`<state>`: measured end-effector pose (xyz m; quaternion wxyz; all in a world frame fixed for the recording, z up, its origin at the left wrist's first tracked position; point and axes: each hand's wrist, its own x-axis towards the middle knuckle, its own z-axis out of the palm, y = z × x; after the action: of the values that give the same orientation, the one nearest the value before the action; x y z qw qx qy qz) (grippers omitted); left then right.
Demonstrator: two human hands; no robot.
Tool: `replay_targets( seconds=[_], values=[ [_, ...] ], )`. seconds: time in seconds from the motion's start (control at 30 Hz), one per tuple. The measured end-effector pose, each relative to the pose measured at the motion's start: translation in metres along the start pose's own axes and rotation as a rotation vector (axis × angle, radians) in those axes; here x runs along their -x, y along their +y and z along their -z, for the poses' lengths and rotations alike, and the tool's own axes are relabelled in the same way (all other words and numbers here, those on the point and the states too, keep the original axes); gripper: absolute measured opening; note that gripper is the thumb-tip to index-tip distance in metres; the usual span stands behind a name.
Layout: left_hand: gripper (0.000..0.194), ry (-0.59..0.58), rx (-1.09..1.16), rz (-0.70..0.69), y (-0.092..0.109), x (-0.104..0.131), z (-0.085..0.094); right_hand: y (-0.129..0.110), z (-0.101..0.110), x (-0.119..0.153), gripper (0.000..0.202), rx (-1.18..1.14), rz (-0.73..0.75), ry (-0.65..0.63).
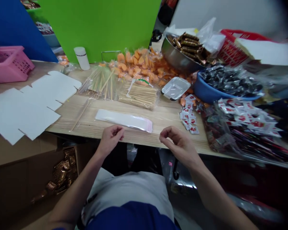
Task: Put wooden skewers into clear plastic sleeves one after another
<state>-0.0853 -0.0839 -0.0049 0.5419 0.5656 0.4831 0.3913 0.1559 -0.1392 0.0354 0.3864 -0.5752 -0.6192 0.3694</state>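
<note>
My left hand [111, 137] is at the table's front edge, its fingers curled together; whatever it may hold is too small to make out. To the right, my right hand [176, 142] has bent fingers, with a gap between thumb and forefinger and nothing visible in it. A stack of clear plastic sleeves [123, 120] lies on the table just beyond both hands. Behind it are a bag of wooden sticks [139, 94] and a looser bundle of sticks [105, 84]. Small red-and-white sachets [189, 115] lie beyond my right hand.
Orange wrapped pieces [139, 64] are heaped at the back. A foil tray [175, 88], a metal bowl [180, 59] and a blue basin [199, 88] stand right. White card sheets [33, 102] and a pink basket [9, 68] are left. An open carton [16, 182] sits below.
</note>
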Motion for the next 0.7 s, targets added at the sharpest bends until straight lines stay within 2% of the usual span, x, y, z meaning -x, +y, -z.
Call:
replay_targets(
  seconds=[0.13, 0.37, 0.57, 0.7],
  values=[
    [0.017, 0.051, -0.023, 0.013, -0.006, 0.000, 0.012, 0.009, -0.001, 0.002, 0.005, -0.030, -0.051, 0.019],
    [0.018, 0.094, -0.036, 0.076, -0.012, 0.002, 0.021, 0.024, -0.009, -0.005, 0.009, -0.021, -0.099, -0.060],
    [0.019, 0.062, -0.118, 0.076, -0.008, 0.001, 0.022, 0.016, -0.016, -0.016, 0.010, 0.014, -0.056, -0.090],
    [0.019, 0.027, -0.215, 0.052, -0.004, 0.001, 0.022, 0.008, -0.019, -0.038, 0.013, 0.047, 0.015, -0.113]
  ],
)
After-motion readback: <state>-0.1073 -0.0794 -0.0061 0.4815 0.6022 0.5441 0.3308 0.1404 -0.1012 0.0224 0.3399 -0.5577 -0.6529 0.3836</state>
